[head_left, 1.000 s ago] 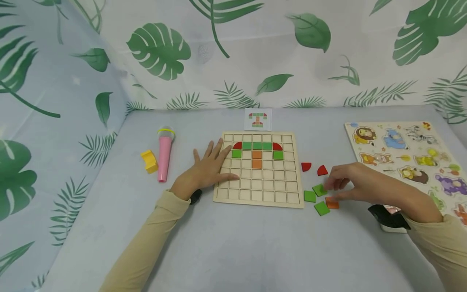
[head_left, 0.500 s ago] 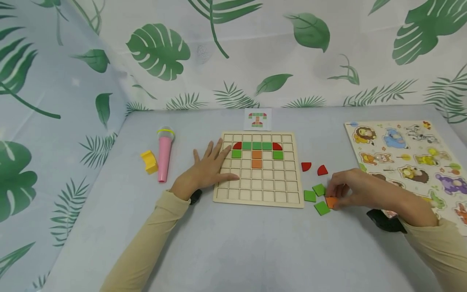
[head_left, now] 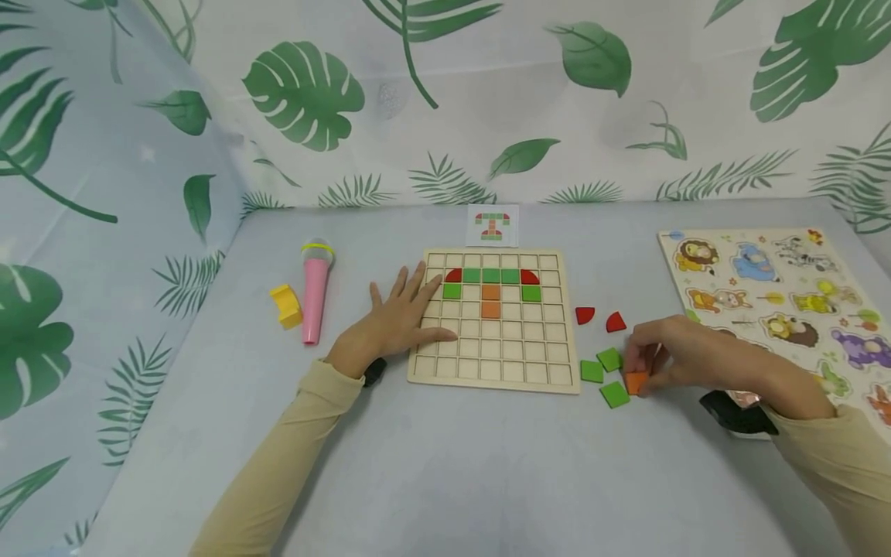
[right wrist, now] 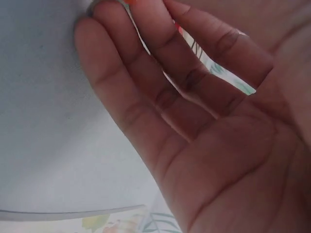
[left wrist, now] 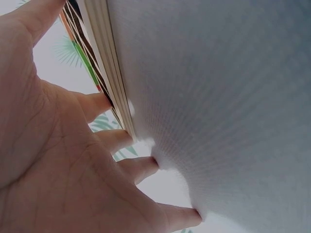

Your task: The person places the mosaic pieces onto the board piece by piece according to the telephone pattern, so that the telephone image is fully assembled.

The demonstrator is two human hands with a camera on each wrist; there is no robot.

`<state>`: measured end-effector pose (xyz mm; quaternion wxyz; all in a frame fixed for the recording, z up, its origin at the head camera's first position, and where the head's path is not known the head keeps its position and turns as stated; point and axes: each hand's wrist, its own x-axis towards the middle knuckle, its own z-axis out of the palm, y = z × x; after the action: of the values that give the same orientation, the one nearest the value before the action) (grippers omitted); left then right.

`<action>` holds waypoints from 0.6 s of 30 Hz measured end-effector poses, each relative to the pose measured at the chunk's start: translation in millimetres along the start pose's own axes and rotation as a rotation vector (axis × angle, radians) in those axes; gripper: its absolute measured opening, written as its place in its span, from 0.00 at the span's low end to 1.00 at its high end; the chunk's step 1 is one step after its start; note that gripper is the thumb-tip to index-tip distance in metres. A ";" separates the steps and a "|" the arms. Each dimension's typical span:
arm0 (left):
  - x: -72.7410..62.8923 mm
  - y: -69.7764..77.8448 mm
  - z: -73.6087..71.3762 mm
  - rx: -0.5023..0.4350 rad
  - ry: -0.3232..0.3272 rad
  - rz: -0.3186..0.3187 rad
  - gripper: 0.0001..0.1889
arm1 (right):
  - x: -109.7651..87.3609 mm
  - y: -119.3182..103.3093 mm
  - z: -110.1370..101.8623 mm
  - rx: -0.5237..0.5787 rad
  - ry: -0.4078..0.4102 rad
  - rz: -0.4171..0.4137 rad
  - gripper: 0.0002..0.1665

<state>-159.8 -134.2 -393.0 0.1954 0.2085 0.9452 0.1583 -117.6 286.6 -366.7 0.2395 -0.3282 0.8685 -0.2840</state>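
Observation:
My left hand (head_left: 393, 321) lies with fingers spread over the left edge of a wooden grid board (head_left: 518, 374). From the left wrist view, several fingertips (left wrist: 138, 167) reach past the board's side edge (left wrist: 104, 53) to the cloth. Set in the board's upper cells are red quarter-circle tiles (head_left: 530, 276), green square tiles (head_left: 490, 275) and two orange tiles (head_left: 490, 309). To the board's right, my right hand (head_left: 685, 352) pinches an orange square tile (head_left: 636, 383) between thumb and fingers. Beside it lie green squares (head_left: 615, 394) and two red quarter-circles (head_left: 616, 322).
A small pattern card (head_left: 492, 225) lies behind the board. Left of my left hand are a pink toy microphone (head_left: 315, 298) and a yellow block (head_left: 286, 306). An animal puzzle board (head_left: 755, 298) lies at the right, partly under my right forearm. Leaf-printed cloth (head_left: 431, 131) hangs behind.
My right thumb and fingers have come together on the orange tile, which has turned and shifted slightly. My left hand stays in place on the board.

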 end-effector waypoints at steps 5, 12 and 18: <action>0.8 0.3 -1.2 0.013 -0.003 -0.006 0.53 | 5.7 -5.4 -4.3 0.021 -0.066 -0.004 0.15; 1.0 -0.8 -0.4 0.011 -0.004 -0.013 0.53 | 20.7 -22.8 -15.4 -0.003 -0.100 -0.033 0.13; 0.8 -1.1 0.2 0.008 -0.002 -0.012 0.53 | 43.7 -44.4 -24.5 -0.018 -0.037 -0.095 0.11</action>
<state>-160.7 -134.7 -393.9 0.1966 0.2037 0.9468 0.1531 -142.4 236.3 -330.1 0.2389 -0.3764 0.8499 -0.2809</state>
